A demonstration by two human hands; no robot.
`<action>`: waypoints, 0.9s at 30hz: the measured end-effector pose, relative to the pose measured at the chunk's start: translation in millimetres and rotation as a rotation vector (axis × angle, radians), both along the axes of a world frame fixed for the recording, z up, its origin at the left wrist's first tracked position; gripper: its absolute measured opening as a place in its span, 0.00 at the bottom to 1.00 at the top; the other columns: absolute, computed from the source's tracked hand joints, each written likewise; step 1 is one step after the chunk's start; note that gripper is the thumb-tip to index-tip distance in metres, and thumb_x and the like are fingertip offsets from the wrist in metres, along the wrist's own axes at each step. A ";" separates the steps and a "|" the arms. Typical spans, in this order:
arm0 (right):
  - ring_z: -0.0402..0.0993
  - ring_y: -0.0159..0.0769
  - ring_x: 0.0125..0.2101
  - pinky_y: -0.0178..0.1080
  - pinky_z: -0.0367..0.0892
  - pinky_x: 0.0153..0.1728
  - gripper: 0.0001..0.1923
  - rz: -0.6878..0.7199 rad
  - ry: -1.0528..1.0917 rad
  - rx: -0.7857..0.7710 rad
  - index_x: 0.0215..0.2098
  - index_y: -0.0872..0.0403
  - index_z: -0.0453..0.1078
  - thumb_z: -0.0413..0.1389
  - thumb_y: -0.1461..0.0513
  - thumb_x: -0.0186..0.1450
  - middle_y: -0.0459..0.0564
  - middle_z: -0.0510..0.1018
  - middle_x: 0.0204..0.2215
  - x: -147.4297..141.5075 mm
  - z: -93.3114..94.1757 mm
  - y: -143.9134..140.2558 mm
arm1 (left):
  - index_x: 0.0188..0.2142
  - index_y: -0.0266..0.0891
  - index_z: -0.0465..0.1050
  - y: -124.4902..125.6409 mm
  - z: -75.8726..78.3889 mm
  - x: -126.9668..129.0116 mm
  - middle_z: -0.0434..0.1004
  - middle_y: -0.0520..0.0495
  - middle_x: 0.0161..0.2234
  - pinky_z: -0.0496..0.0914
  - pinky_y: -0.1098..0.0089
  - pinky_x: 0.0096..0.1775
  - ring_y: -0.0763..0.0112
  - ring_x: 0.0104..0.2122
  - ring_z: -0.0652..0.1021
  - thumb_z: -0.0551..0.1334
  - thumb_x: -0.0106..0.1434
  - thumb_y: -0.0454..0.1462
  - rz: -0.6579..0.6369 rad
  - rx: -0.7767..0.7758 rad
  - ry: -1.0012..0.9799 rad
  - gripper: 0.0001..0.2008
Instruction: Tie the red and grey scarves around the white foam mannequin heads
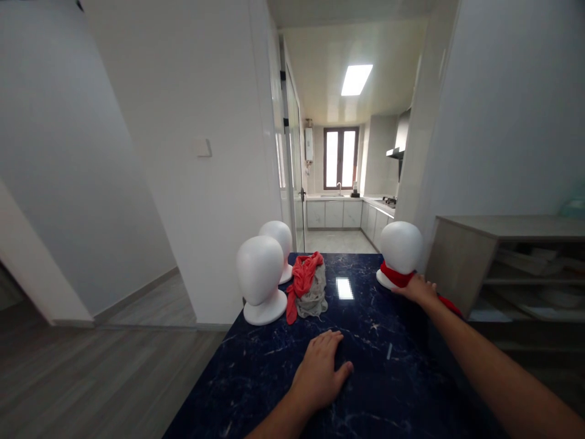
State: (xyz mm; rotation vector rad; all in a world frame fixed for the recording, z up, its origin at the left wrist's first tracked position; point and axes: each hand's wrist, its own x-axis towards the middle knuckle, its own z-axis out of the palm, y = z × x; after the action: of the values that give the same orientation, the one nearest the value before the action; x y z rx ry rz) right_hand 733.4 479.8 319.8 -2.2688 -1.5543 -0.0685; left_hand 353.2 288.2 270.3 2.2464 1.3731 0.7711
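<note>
Stretching away from the camera is a dark blue marbled table (375, 390), the largest thing in view, with pale veins and a bright patch of ceiling light reflected near its middle. To its right stands a grey shelf unit (512, 256) against the wall, and beyond the far edge an open doorway shows a white kitchen with a window.

On the table stand three white foam heads. The nearest one (259, 274) sits at the left edge, a second (276, 239) just behind it, partly hidden. The third head (401, 245) stands at the far right corner with a red scarf (397, 277) wrapped around its neck; a loose end of the scarf trails off behind the right forearm.

Between the left pair and the right head lies a heap of cloth (307, 286), red fabric draped over a grey piece, just beside the nearest head's base.

The right hand (418, 289) reaches to the base of the third head and rests against the red scarf; its fingers seem curled onto the fabric, though from this angle I cannot tell whether they actually pinch it. The left hand (320, 369) lies flat, palm down, on the bare tabletop near the middle, fingers held close together and thumb angled out to the side, holding nothing and well apart from the heap.
</note>
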 end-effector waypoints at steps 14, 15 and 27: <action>0.72 0.62 0.58 0.66 0.55 0.62 0.21 0.291 -0.125 0.022 0.57 0.53 0.74 0.53 0.52 0.71 0.64 0.77 0.57 -92.6 -35.6 -174.4 | 0.56 0.43 0.77 6.6 10.0 -2.2 0.78 0.43 0.59 0.65 0.59 0.64 0.57 0.60 0.75 0.65 0.65 0.40 0.064 0.007 -0.263 0.21; 0.71 0.60 0.58 0.63 0.56 0.62 0.21 0.274 -0.133 0.088 0.58 0.53 0.72 0.52 0.53 0.72 0.64 0.76 0.58 -92.1 -39.9 -176.3 | 0.52 0.42 0.79 9.9 14.1 -5.9 0.80 0.43 0.56 0.67 0.60 0.61 0.58 0.57 0.78 0.64 0.65 0.39 0.119 0.006 -0.296 0.16; 0.73 0.47 0.45 0.47 0.61 0.50 0.08 0.308 -0.089 0.297 0.43 0.51 0.71 0.52 0.58 0.74 0.54 0.78 0.42 -89.1 -49.7 -165.0 | 0.56 0.31 0.67 52.3 50.5 -167.7 0.74 0.23 0.56 0.71 0.49 0.52 0.36 0.57 0.77 0.66 0.61 0.55 0.922 0.051 0.223 0.34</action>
State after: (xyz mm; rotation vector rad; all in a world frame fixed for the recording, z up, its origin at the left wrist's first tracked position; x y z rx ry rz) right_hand 644.3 314.8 270.0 -1.8036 -1.7881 -0.2981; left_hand 185.4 340.4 320.8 1.6870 2.5656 0.8228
